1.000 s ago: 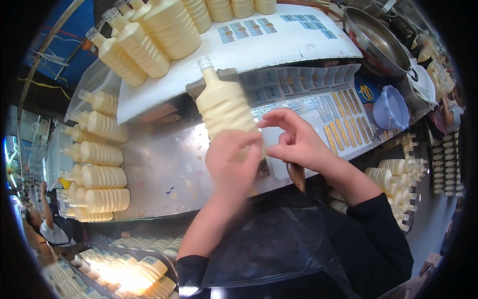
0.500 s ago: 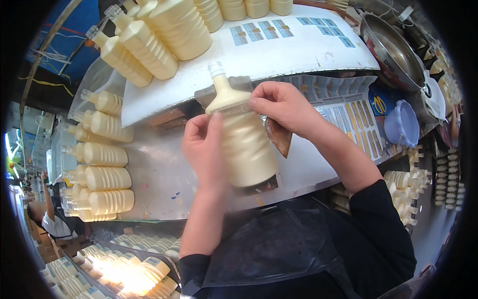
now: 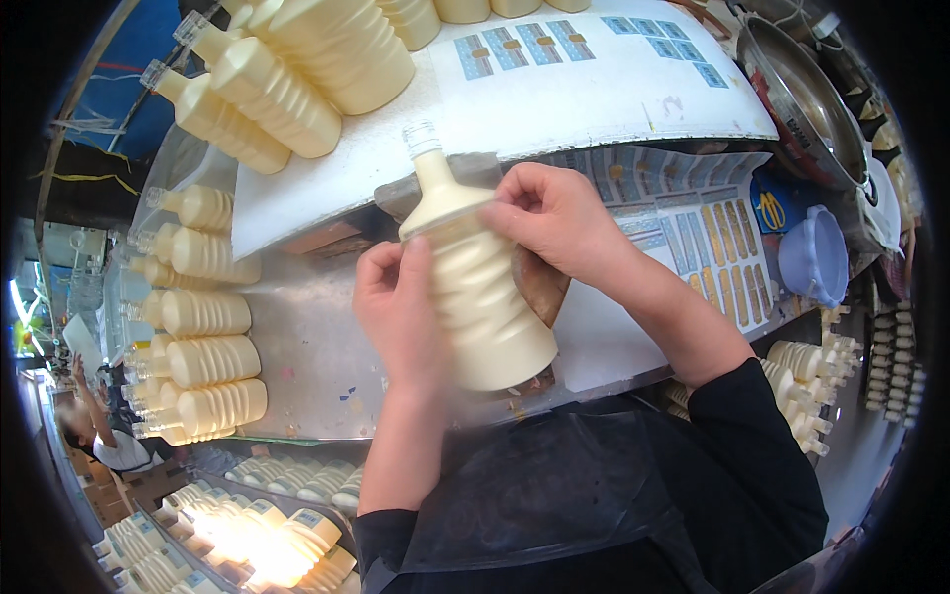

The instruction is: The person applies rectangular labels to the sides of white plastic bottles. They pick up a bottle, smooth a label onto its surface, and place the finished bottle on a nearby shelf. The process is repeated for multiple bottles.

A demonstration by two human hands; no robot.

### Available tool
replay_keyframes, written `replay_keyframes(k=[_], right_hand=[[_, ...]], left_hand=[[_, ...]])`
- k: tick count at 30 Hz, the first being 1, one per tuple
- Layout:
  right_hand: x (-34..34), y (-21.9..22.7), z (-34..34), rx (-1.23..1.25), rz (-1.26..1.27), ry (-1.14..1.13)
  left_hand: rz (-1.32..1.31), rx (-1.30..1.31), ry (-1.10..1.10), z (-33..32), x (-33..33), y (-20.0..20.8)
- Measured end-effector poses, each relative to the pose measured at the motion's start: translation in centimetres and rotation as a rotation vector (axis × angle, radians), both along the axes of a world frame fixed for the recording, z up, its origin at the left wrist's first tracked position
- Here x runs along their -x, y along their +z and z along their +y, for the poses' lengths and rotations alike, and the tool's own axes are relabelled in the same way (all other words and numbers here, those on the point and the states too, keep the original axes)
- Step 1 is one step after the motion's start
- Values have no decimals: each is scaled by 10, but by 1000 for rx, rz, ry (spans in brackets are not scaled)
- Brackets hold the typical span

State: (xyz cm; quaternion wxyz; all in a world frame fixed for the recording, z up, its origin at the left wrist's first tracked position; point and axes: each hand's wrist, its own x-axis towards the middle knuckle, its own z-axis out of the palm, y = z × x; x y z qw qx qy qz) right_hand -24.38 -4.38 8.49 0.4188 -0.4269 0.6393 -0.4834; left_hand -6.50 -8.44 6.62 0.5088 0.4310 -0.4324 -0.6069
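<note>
A cream ribbed bottle (image 3: 485,307) with a clear screw neck stands in front of me, tilted a little to the left. Across its shoulder runs a thin strip label (image 3: 450,218), its face hard to make out. My left hand (image 3: 396,297), fingers curled and thumb against the bottle, pinches the strip's left end. The other end is between the thumb and fingertips of my right hand (image 3: 549,213). Behind the bottle, a brown wedge-shaped piece (image 3: 539,285) shows below my right hand. A dark grey block (image 3: 396,198) lies behind the bottle's neck.
Cream bottles (image 3: 213,312) lie stacked along the left edge; taller ones (image 3: 277,89) stand on the white raised board (image 3: 594,99). Blue labels (image 3: 529,48) lie on that board. To the right are a label sheet (image 3: 727,252), yellow scissors (image 3: 769,211), a lavender bucket (image 3: 813,257) and a metal pan (image 3: 792,89).
The strip, whose face showed before, now looks narrower, edge-on against the shoulder. The bottle's base and my left hand appear slightly lower. Both hands keep their pinch.
</note>
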Motion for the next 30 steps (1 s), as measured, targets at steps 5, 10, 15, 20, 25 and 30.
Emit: replay_keyframes(k=[5,10,15,20,25,30], right_hand=[[1,-1,-1,8,-2,7],[5,-4,-4,42,43,-39],[9,-5,-5,-12,-27,-7],[27,-21,-4,12,-235,76],[6,-11,1,22,-102,90],[2,-17,-1,53,-39,44]], left_hand=[[-35,26,4,-1,-2,-2],[-43,51,-13,-7,2,9],[-285,92,-227,-8,8,11],[-248,67,-261,-10,8,6],[-220,1,-265,-14,7,0],[-208,16,-291,-14,7,-2]])
